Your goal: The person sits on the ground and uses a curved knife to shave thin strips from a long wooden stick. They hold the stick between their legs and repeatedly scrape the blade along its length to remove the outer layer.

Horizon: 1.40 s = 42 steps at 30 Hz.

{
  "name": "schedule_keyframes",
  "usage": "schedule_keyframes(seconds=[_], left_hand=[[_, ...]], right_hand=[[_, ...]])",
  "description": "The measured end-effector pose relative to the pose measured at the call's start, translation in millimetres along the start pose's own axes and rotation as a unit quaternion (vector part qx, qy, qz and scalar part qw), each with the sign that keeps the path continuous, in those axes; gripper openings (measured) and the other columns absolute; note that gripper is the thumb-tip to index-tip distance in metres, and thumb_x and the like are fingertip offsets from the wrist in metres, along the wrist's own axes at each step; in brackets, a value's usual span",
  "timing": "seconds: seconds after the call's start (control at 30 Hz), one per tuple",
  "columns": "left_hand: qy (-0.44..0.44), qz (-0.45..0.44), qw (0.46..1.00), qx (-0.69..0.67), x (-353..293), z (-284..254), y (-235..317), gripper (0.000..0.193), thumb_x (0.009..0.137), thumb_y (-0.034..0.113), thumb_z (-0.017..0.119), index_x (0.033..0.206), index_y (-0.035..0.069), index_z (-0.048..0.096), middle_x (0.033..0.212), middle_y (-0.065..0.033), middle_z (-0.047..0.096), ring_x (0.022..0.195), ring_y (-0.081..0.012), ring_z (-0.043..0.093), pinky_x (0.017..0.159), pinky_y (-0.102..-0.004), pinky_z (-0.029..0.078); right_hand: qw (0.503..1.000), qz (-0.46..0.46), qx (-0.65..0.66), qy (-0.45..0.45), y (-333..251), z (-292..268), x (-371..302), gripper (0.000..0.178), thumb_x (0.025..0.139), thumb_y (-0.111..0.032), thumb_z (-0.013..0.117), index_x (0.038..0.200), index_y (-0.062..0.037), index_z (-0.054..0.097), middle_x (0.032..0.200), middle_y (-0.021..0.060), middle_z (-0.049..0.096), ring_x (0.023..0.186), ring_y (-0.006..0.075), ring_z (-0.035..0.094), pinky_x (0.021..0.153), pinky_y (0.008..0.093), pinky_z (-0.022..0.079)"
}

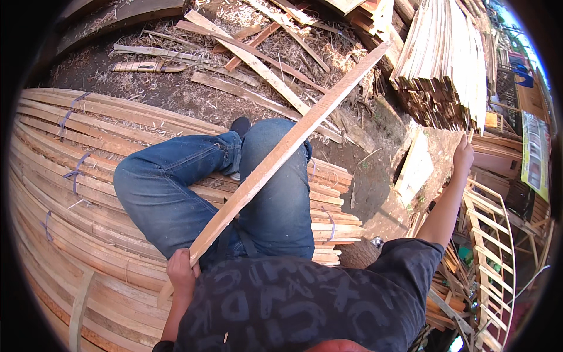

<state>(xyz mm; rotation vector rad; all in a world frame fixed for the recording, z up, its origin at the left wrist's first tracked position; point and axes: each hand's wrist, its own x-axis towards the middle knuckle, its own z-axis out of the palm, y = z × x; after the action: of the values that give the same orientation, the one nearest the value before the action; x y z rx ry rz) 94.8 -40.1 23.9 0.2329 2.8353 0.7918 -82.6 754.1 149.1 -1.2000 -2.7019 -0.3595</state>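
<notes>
A long, narrow wooden slat [293,145] slants across my lap, from my left hip up to the far right. Its lower part is gripped by my left hand [183,270], with the fingers wrapped round it, and it passes over my jeans at the knee. My right arm stretches out to the right. At its end my right hand [463,156] is closed just below the near end of a tall stack of thin boards [437,70]. A short, narrow pale tip shows at its fingers; what the hand holds is too small to make out.
I sit on bundled wooden strips [105,193] tied with purple cord. Ahead, loose offcuts [252,97] and shavings litter the dirt, beside a short wooden piece with dark bands [146,67]. A pale ladder-like wooden frame [489,258] and a yellow banner [535,155] stand at the right.
</notes>
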Motion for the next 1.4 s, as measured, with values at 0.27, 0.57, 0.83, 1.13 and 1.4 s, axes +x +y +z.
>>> schedule_keyframes(seconds=[0.27, 0.57, 0.83, 1.13, 1.4], left_hand=[[-0.041, 0.005, 0.998, -0.044, -34, 12, -35, 0.041, 0.062, -0.004, 0.071, 0.098, 0.002, 0.051, 0.089, -0.0163, 0.061, 0.074, -0.0371, 0.058, 0.066, -0.0439, 0.045], [-0.083, -0.038, 0.995, -0.028, -42, 15, -32, 0.038, 0.069, -0.003, 0.068, 0.102, 0.001, 0.049, 0.099, -0.0181, 0.059, 0.086, -0.0372, 0.053, 0.076, -0.0447, 0.042], [-0.066, -0.028, 0.997, -0.039, -50, 20, -36, 0.007, 0.09, -0.001, 0.051, 0.096, 0.0, 0.047, 0.099, -0.0163, 0.058, 0.087, -0.0364, 0.052, 0.078, -0.0465, 0.041], [-0.033, 0.026, 0.999, -0.032, -38, 21, -24, 0.018, 0.089, -0.003, 0.054, 0.104, -0.001, 0.044, 0.098, -0.019, 0.056, 0.085, -0.0367, 0.052, 0.076, -0.0475, 0.041], [-0.011, 0.056, 0.998, -0.035, -31, 20, -18, 0.036, 0.078, -0.004, 0.061, 0.109, 0.0, 0.043, 0.1, -0.0203, 0.056, 0.086, -0.0376, 0.054, 0.075, -0.0482, 0.042]], right_hand=[[0.959, -0.175, 0.215, -0.065, -138, -24, -168, 0.038, 0.1, -0.032, 0.05, 0.08, 0.0006, 0.052, 0.055, 0.0111, 0.046, 0.049, 0.0236, 0.042, 0.05, 0.0369, 0.034], [0.888, -0.391, 0.191, -0.148, -229, -89, -204, 0.029, 0.093, -0.031, 0.061, 0.084, -0.0049, 0.053, 0.061, 0.0114, 0.055, 0.053, 0.0296, 0.058, 0.05, 0.0392, 0.044], [0.869, -0.485, 0.07, -0.063, -224, -78, -170, 0.033, 0.09, -0.037, 0.063, 0.084, -0.0068, 0.053, 0.063, 0.0103, 0.058, 0.054, 0.0279, 0.06, 0.048, 0.0386, 0.046], [0.849, -0.526, 0.038, 0.018, -220, -62, -141, 0.039, 0.093, -0.045, 0.057, 0.084, -0.0074, 0.052, 0.065, 0.0091, 0.059, 0.054, 0.0291, 0.061, 0.047, 0.0383, 0.046], [0.993, -0.114, -0.013, 0.006, -53, -99, -38, 0.053, 0.097, -0.048, 0.046, 0.092, 0.0015, 0.062, 0.081, 0.0249, 0.065, 0.08, 0.0427, 0.062, 0.072, 0.0496, 0.047]])
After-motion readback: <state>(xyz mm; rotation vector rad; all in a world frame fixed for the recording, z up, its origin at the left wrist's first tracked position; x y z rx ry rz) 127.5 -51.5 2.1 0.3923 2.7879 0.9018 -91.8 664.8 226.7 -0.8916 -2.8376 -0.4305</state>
